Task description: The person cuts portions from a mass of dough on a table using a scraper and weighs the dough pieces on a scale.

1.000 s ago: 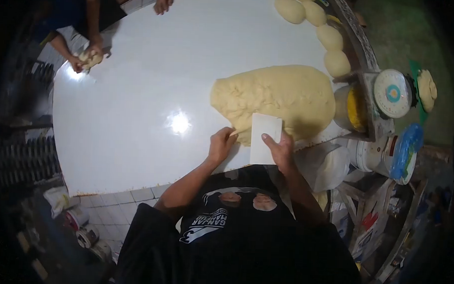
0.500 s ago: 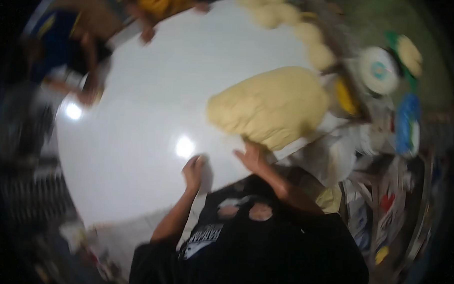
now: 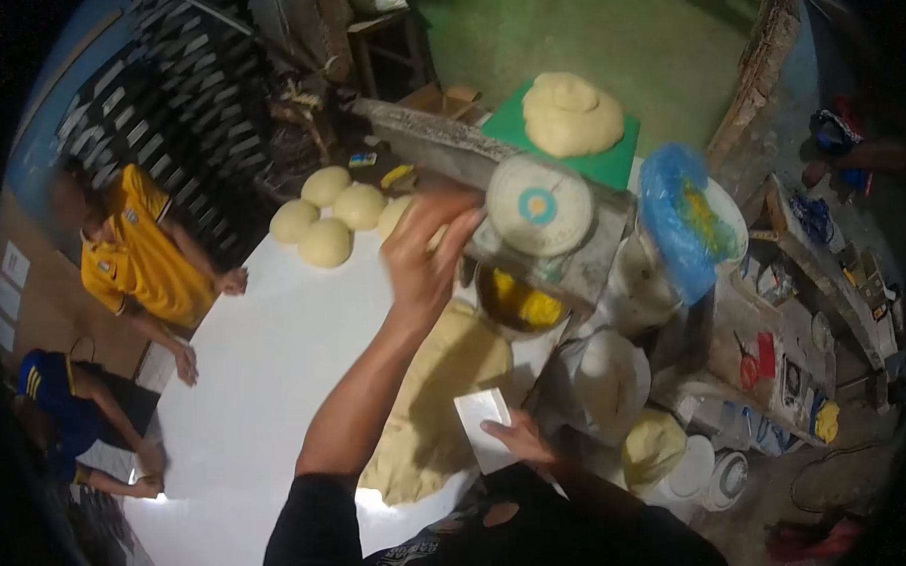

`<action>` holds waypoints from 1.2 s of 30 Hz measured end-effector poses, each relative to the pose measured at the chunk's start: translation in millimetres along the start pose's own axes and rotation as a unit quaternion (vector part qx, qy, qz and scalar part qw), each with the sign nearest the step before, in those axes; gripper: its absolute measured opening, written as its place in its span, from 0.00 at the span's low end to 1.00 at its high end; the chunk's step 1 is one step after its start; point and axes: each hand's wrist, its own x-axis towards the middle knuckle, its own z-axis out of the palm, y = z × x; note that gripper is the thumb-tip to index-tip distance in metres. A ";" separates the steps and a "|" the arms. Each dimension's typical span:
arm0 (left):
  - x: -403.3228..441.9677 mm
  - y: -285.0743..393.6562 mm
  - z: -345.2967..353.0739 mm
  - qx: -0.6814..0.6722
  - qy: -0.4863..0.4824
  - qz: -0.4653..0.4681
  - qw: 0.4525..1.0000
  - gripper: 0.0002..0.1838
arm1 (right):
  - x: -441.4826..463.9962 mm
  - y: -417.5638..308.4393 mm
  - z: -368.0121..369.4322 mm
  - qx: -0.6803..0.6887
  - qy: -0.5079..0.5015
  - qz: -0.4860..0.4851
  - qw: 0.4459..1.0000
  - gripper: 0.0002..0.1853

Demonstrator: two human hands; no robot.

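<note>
My left hand [image 3: 429, 247] is raised over the far end of the large dough mass [image 3: 449, 393], just left of the round weighing scale [image 3: 538, 206]. Its fingers are curled and blurred by motion; what they hold, if anything, I cannot make out. A white rectangular dough scraper [image 3: 480, 419] is gripped by my right hand [image 3: 527, 440], over the right edge of the dough. My left arm crosses in front of the dough and hides part of it. Several round dough balls [image 3: 325, 243] sit at the table's far corner, one partly behind my left hand.
Across the white table [image 3: 270, 376] are a person in yellow [image 3: 145, 252] and one in dark blue [image 3: 55, 399]. Behind the scale, dough [image 3: 574, 113] rests on a green board [image 3: 617, 164]. A bowl of yellow stuff [image 3: 522, 300], a blue bag [image 3: 675, 221] and buckets stand right.
The view has swung to the right. My left hand has risen from the table towards the scale. My right hand, earlier at the dough's edge, now shows the scraper in its grip.
</note>
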 end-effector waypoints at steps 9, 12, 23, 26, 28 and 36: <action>74.2 -64.3 173.4 0.243 -0.135 0.160 0.947 0.28 | 17.0 7.4 -70.1 0.019 0.084 0.027 0.996 0.18; 46.2 -38.2 107.0 0.233 -0.149 0.110 0.955 0.33 | 18.7 20.1 -62.3 0.030 0.094 -0.044 0.994 0.16; -372.6 -51.8 -161.4 0.339 -0.361 -0.157 0.854 0.32 | -23.7 -5.7 33.6 0.093 -0.038 0.067 0.993 0.22; -386.8 -53.6 -161.8 0.323 -0.330 -0.172 0.870 0.31 | -27.2 0.7 51.3 0.030 -0.054 0.045 0.997 0.22; -381.8 -56.9 -161.9 0.331 -0.335 -0.158 0.868 0.31 | -33.0 -2.5 52.9 0.026 -0.041 0.014 0.999 0.23; -319.2 -58.4 -139.7 0.352 -0.302 -0.130 0.876 0.26 | -32.1 -94.7 -12.0 -0.122 0.027 0.034 0.992 0.27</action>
